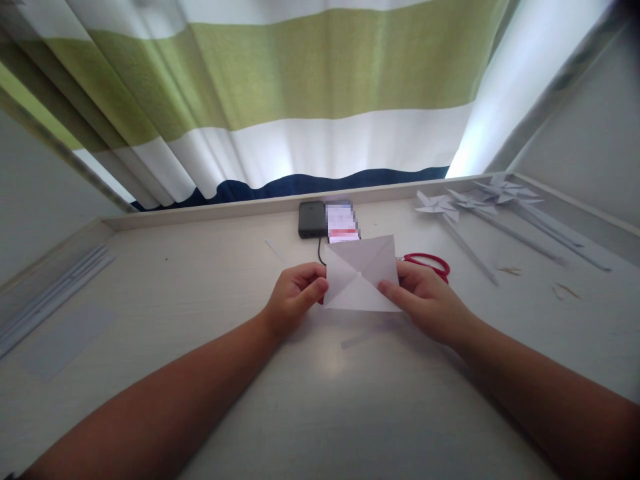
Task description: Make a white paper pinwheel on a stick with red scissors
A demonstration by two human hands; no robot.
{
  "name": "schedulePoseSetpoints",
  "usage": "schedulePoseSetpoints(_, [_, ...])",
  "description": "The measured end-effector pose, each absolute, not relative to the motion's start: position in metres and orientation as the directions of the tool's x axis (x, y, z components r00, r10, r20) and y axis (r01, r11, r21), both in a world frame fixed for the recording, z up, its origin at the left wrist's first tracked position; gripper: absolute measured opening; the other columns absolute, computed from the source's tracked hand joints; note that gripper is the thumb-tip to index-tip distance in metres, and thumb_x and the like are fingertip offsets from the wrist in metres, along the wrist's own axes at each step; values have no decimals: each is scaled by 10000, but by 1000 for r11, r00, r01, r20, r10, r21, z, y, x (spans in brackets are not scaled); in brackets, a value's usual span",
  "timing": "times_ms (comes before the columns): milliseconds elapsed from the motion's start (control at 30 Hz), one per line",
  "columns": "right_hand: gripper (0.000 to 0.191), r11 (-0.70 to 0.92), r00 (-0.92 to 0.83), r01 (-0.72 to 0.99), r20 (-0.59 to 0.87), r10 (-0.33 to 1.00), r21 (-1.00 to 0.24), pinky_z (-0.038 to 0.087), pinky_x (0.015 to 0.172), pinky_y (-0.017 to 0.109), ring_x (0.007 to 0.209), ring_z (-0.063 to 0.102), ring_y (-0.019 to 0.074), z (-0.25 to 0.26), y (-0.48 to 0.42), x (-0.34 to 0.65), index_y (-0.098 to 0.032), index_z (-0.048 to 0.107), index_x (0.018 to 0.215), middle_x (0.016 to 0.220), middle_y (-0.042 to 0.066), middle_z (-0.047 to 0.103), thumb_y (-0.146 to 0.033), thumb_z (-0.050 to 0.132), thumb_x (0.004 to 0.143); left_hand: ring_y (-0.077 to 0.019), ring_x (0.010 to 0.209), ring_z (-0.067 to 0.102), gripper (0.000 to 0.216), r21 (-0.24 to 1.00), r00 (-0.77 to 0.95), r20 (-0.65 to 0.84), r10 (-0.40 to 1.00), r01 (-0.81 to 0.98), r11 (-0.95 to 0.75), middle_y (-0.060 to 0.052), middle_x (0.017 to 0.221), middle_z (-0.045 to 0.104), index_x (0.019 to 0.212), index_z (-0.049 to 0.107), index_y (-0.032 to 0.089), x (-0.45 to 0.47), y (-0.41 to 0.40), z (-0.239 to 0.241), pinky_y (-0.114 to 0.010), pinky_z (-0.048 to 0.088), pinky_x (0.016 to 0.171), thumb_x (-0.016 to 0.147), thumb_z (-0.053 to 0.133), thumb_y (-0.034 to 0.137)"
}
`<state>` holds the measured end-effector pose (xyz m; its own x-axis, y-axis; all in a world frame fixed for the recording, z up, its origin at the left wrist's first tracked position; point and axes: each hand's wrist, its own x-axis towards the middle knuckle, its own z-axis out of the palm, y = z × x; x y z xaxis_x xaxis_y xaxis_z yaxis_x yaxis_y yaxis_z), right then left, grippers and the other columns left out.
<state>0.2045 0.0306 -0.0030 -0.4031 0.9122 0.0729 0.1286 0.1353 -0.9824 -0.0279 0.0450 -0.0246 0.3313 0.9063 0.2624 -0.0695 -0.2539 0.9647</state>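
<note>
A white paper square [361,267] with diagonal creases crossing at its middle is held up above the table. My left hand [299,297] pinches its left edge between thumb and fingers. On the right edge, my right hand [425,300] grips the sheet, its thumb lying on the front face and its fingers behind. Just beyond the right hand lie scissors with red handles [434,258], their blades mostly hidden behind the hand and paper. Under the sheet, a narrow paper strip [365,335] rests on the table.
Several paper pinwheels [440,207] on paper sticks lie at the back right, with small toothpick-like bits [565,291] nearby. A black power bank [312,220] and a lit phone [342,220] sit at the back. Rolled paper sticks [55,290] and a paper piece [67,340] lie left.
</note>
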Motion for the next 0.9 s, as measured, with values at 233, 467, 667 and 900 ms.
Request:
schedulePoseSetpoints(233, [303, 102, -423, 177, 18, 906, -979, 537, 743, 348, 881, 656, 238, -2, 29, 206, -215, 645, 1126, 983, 52, 698, -394, 574, 891, -70, 488, 470, 289, 986, 258, 160, 953, 11, -168, 22, 555, 539, 670, 553, 133, -22, 42, -18, -168, 344, 457, 758, 714, 357])
schedulePoseSetpoints(467, [267, 59, -497, 160, -29, 868, -985, 538, 825, 375, 953, 657, 256, -1, 28, 207, -215, 676, 1079, 1050, 49, 700, -292, 675, 823, -72, 487, 526, 248, 981, 208, 184, 961, 28, -194, 15, 561, 578, 686, 575, 129, -21, 41, -15, -156, 403, 456, 770, 707, 322])
schedulePoseSetpoints(667, [232, 22, -433, 177, -58, 900, -984, 538, 750, 325, 835, 673, 215, -2, 31, 205, -194, 681, 1011, 908, 38, 718, -351, 649, 845, -78, 492, 542, 270, 983, 302, 184, 935, -42, -179, 13, 571, 575, 678, 562, 135, -22, 40, -18, -164, 433, 463, 772, 703, 345])
schedulePoseSetpoints(900, [243, 41, -347, 242, -47, 937, -969, 517, 688, 287, 748, 651, 178, 2, 32, 205, -172, 663, 876, 818, 35, 702, -410, 620, 858, -99, 556, 590, 203, 981, 415, 193, 889, -50, -189, -30, 692, 626, 801, 633, 115, -28, 40, -24, -198, 480, 519, 782, 704, 304])
